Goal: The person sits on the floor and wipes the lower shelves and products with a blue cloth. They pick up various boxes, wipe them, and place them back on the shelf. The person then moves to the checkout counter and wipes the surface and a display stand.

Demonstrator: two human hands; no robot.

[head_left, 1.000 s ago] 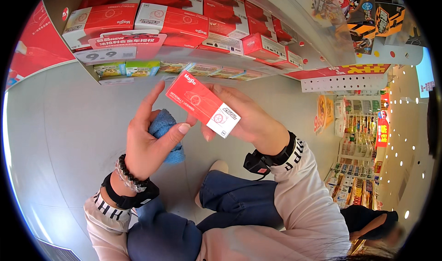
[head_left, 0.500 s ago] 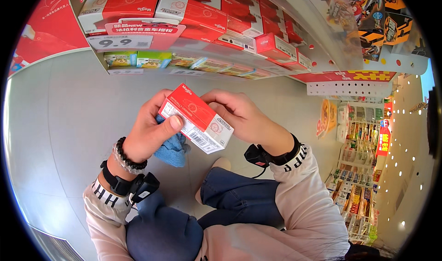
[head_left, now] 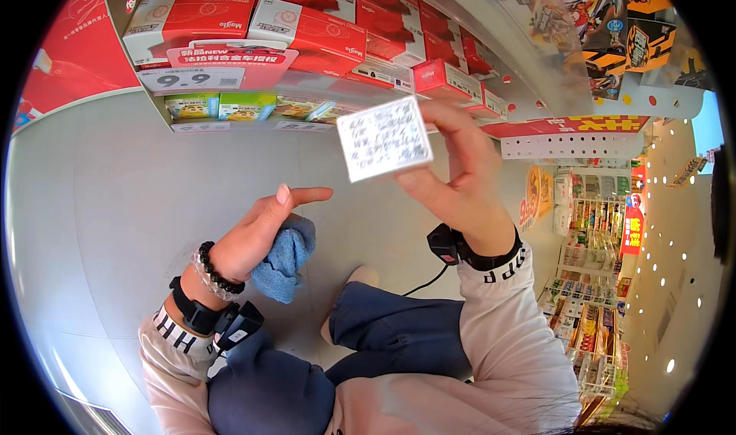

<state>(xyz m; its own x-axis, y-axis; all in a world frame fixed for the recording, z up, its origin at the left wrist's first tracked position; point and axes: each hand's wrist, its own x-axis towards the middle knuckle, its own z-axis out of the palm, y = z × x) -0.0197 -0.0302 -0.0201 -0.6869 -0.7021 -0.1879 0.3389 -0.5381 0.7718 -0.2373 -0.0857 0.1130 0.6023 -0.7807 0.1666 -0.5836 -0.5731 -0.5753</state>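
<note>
Nearest the body, the left hand (head_left: 253,239) has let go of the box (head_left: 385,137) and now keeps only a blue cloth (head_left: 285,256) tucked in its palm, forefinger pointing out. Up and to the right, the right hand (head_left: 452,170) alone grips the box, turned since 0.5 s ago so its white printed face shows instead of the red top. Beyond both hands, a shelf (head_left: 230,101) w/ red boxes (head_left: 314,29); nothing between.

Pale pink sleeves with striped cuffs, black wrist devices, a bead bracelet (head_left: 216,268), and seemingly blue jeans.
</note>
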